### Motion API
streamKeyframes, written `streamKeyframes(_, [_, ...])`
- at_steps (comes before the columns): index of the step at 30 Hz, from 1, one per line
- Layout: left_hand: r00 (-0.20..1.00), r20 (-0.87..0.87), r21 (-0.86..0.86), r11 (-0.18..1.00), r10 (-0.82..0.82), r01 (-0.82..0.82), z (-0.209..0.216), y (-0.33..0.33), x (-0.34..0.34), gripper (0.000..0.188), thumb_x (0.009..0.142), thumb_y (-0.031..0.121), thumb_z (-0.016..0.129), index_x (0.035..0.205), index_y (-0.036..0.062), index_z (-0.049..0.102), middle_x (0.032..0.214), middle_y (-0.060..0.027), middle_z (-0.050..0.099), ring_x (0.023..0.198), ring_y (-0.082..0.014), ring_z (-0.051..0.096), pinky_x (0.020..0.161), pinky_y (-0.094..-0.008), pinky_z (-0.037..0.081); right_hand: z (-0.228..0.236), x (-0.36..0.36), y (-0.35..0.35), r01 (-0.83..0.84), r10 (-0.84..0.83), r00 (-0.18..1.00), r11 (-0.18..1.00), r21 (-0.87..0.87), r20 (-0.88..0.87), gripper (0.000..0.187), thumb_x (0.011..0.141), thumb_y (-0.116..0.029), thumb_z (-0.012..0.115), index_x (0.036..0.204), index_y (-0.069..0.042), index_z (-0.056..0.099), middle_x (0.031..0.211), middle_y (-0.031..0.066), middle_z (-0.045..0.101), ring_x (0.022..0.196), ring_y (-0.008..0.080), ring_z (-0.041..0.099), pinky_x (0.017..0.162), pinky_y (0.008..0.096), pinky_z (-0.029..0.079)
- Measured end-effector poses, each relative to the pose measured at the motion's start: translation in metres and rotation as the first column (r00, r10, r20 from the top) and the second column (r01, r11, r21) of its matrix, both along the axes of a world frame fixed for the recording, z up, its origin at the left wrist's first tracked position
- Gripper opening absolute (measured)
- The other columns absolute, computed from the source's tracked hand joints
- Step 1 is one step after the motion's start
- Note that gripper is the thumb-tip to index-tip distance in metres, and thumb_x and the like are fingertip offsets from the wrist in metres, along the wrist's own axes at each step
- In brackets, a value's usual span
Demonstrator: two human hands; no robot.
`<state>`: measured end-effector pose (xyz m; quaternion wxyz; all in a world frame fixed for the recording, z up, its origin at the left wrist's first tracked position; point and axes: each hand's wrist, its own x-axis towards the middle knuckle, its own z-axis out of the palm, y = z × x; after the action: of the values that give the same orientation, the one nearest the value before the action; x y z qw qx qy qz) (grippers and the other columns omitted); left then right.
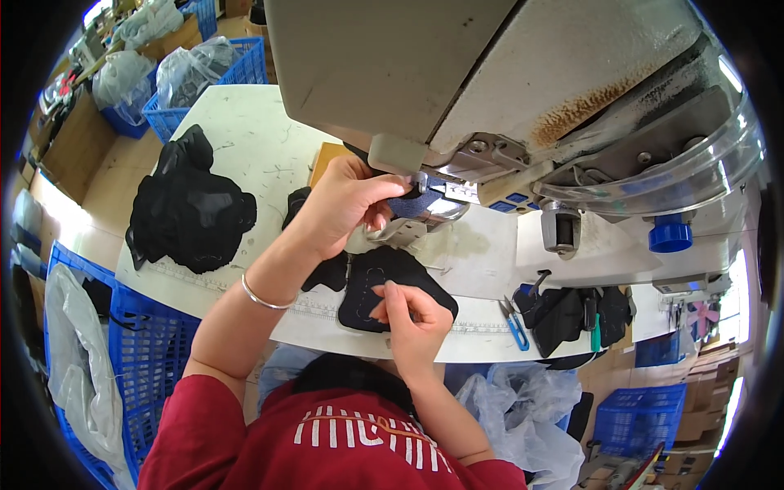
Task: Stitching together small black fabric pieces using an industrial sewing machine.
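My left hand [347,208] is up at the sewing machine's [441,184] stitching area, thumb and fingers pinched on a bit of black fabric [414,190] mostly hidden by the hand. My right hand [415,322] hovers lower, over a black fabric piece [371,286] with a pale dashed outline. Its fingers are curled in with the thumb against them; whatever they hold, if anything, does not show. More black fabric [327,275] lies beneath my left forearm, partly covered. A dark blue pad [412,204] shows beside the machine's metal arm.
A black fabric heap [196,204] covers the left of the white table [245,114]. At the right lie blue thread snips [516,329] and black pieces [563,318]. Blue crates [155,343] stand left. A plastic bag [523,416] hangs below the table's front edge.
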<state>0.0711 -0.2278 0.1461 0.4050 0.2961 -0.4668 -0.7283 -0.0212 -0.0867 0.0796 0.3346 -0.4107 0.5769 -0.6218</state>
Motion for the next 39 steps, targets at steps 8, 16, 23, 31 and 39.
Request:
streamKeyframes(8, [0.997,-0.001,-0.069,0.995,0.074,-0.074,-0.007,0.007,-0.004,0.013,0.083,0.011,0.063,0.077,-0.0008,0.067,0.059,0.0010,0.053,0.047,-0.0058,0.043,0.044,-0.0212,0.031,-0.022,-0.021,0.021,0.075,-0.078,0.997,0.993,0.088,0.028,0.018,0.091,-0.009,0.060,0.081,0.004,0.068,0.062,0.0030,0.060,0.054,0.0057,0.054,0.050,0.0189,0.040])
streamKeyframes(16, [0.960,-0.032,-0.103,0.955,0.278,-0.280,-0.008,0.030,-0.017,0.007,0.083,0.009,0.062,0.086,0.0027,0.064,0.069,0.0047,0.056,0.055,-0.0024,0.045,0.048,-0.0203,0.032,-0.006,-0.042,0.018,0.139,-0.163,0.959,0.984,-0.115,-0.233,0.011,0.088,-0.006,0.062,0.090,0.000,0.070,0.069,0.0051,0.063,0.057,0.0102,0.055,0.053,0.0223,0.041])
streamKeyframes(23, [0.906,-0.178,-0.095,0.910,0.384,-0.405,-0.015,0.043,-0.030,0.006,0.085,0.003,0.060,0.090,0.0003,0.061,0.081,0.0025,0.060,0.070,-0.0035,0.053,0.060,-0.0209,0.044,0.045,-0.033,-0.032,0.013,-0.309,0.507,0.936,-0.351,-0.805,0.034,0.081,-0.015,0.069,0.115,-0.013,0.066,0.072,0.0022,0.056,0.061,0.0185,0.053,0.054,0.0293,0.040])
streamKeyframes(31, [0.959,-0.190,0.160,0.970,0.210,-0.181,-0.012,0.026,0.009,0.016,0.090,0.021,0.062,0.093,0.0051,0.062,0.077,-0.0056,0.064,0.057,-0.0127,0.058,0.044,-0.0246,0.043,0.040,-0.036,-0.040,0.032,-0.415,0.288,0.905,-0.425,-0.863,0.039,0.078,-0.018,0.071,0.117,-0.015,0.065,0.070,-0.0008,0.049,0.059,0.0162,0.049,0.052,0.0302,0.040])
streamKeyframes(39, [0.988,-0.042,0.049,0.988,0.150,-0.148,-0.014,0.013,0.029,0.014,0.083,0.013,0.070,0.087,0.0001,0.066,0.072,-0.0053,0.065,0.054,-0.0095,0.057,0.047,-0.0224,0.047,0.045,-0.038,-0.038,0.031,-0.415,0.225,0.907,-0.420,-0.881,0.038,0.077,-0.019,0.072,0.115,-0.018,0.067,0.068,-0.0019,0.048,0.058,0.0153,0.048,0.051,0.0302,0.039])
